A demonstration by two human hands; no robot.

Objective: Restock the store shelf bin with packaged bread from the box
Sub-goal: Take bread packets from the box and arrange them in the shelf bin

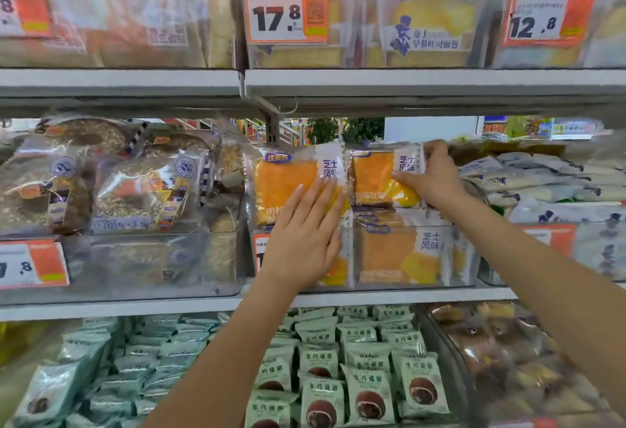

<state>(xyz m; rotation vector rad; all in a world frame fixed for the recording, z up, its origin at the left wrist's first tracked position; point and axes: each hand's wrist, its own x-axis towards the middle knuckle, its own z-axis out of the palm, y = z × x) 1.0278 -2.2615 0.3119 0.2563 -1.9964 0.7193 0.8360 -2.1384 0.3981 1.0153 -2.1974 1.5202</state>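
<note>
Store shelving of grey metal (pixel 122 83) fills the view, three tiers of packaged baked goods. Middle tier, centre: clear plastic shelf bin (pixel 403 258) with orange price tag, stacked with orange bread packets in clear wrap. Left upper packet (pixel 288 180): left hand (pixel 305 238) lies flat against it, fingers straight. Right upper packet (pixel 379 180): right hand (pixel 432 178) grips its right edge, fingers curled round the wrapper, at the bin's top.
</note>
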